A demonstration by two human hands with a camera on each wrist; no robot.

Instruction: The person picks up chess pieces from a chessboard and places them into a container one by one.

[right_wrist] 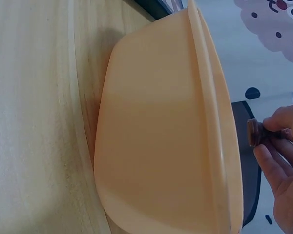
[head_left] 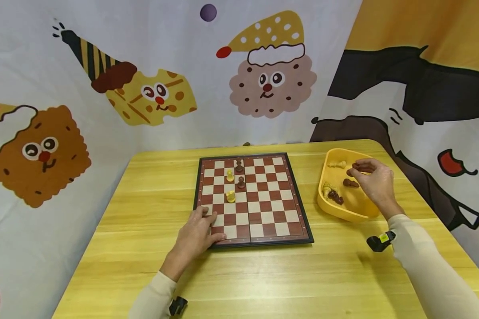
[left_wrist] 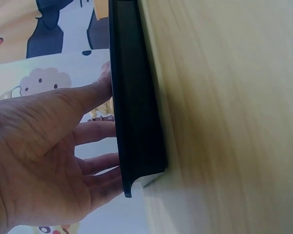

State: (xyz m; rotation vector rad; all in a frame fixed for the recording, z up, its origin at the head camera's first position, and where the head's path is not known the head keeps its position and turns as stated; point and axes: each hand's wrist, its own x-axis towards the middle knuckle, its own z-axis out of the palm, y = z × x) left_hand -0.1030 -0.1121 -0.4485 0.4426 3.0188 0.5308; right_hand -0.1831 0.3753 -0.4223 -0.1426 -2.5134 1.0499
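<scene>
My left hand (head_left: pixel 194 232) rests on the near left corner of a brown-and-white chessboard (head_left: pixel 273 206), its fingers spread and relaxed. In the left wrist view its fingertips reach over the board's black side (left_wrist: pixel 136 97). Over the yellow tub (head_left: pixel 345 215), my right hand (head_left: pixel 377 184) pinches a dark brown chess piece (right_wrist: pixel 255 132) by thumb and fingers; the fingers hide much of it. On the board's left half stand two brown pieces, a far one (head_left: pixel 239 166) and a nearer one (head_left: pixel 241 182), and two cream pieces, a far one (head_left: pixel 230 176) and a nearer one (head_left: pixel 230 196).
Inside the tub lie a cream piece (head_left: pixel 337 164) at the back, a brown piece (head_left: pixel 350 183) in the middle and a cluster of cream and brown pieces at the left. Both stand on a wooden table (head_left: pixel 263 283), with a cartoon-printed curtain (head_left: pixel 207 57) behind it.
</scene>
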